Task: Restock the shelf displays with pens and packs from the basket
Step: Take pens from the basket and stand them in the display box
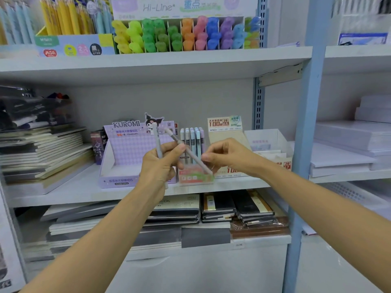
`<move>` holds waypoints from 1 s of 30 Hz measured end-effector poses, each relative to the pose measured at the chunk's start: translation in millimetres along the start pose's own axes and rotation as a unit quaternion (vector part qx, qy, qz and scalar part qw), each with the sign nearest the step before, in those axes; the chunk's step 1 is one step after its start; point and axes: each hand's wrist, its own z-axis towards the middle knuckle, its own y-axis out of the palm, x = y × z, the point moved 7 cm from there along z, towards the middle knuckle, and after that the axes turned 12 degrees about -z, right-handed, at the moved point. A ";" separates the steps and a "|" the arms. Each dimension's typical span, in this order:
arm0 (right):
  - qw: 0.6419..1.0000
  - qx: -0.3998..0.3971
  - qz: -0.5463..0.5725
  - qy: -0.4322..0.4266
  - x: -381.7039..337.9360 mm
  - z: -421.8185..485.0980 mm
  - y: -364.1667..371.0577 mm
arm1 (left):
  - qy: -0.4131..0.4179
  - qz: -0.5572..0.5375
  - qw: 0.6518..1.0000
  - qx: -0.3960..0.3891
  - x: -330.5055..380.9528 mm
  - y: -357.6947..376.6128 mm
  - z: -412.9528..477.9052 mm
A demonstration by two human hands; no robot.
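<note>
My left hand (161, 163) grips an upright pale pen (157, 138) and also pinches the upper part of a second grey-white pen (191, 154) that slants down to the right. My right hand (227, 156) pinches the lower part of that slanted pen. Both hands hover in front of the middle shelf. Behind them stand an empty purple Kuromi display box (127, 153) and a small pink display box (195, 176) with several pastel packs standing in it. No basket is in view.
A beige 100-lead display box (227, 136) stands to the right of the pink one. Stacked notebooks (42, 153) fill the shelf's left side. Highlighters (182, 34) line the upper shelf. A blue upright post (304, 144) bounds the bay on the right.
</note>
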 end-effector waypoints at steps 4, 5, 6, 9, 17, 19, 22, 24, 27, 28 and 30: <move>0.990 0.132 -0.028 -0.042 -23.5 3.0 -19.5 | -0.004 0.046 0.999 -0.028 -0.3 11.5 -5.4; 0.988 0.138 -0.036 -0.052 -30.2 4.3 -19.7 | -0.006 0.056 0.998 -0.035 -1.1 14.5 -6.4; 0.988 0.135 -0.047 -0.056 -35.6 5.8 -17.9 | -0.009 0.063 0.997 -0.044 -1.9 17.7 -7.3; 0.989 0.118 -0.078 -0.049 -40.8 9.3 -12.5 | -0.010 0.084 0.994 -0.068 -4.6 24.6 -8.3; 0.982 0.186 0.023 -0.037 -34.8 6.7 -33.8 | -0.018 0.107 0.992 -0.066 -6.1 24.0 -6.9; 0.969 0.241 0.050 -0.032 -32.6 4.7 -49.6 | -0.035 0.080 0.995 -0.038 -8.0 18.2 -4.1; 0.941 0.332 0.054 -0.035 -29.9 -0.1 -74.3 | -0.050 0.036 0.998 -0.009 -9.2 8.6 -1.3; 0.928 0.369 0.032 -0.041 -27.7 -1.5 -83.5 | -0.037 0.062 0.997 -0.010 -8.0 3.1 0.6; 0.930 0.366 -0.028 -0.031 -21.2 3.1 -81.7 | -0.016 0.108 0.994 -0.032 -6.7 -0.7 1.7; 0.933 0.356 -0.051 -0.022 -17.8 5.5 -77.6 | -0.010 0.114 0.993 -0.039 -6.2 -1.0 1.0; 0.938 0.336 -0.091 -0.001 -9.3 10.8 -67.6 | -0.009 0.112 0.992 -0.050 -7.2 -1.8 -0.3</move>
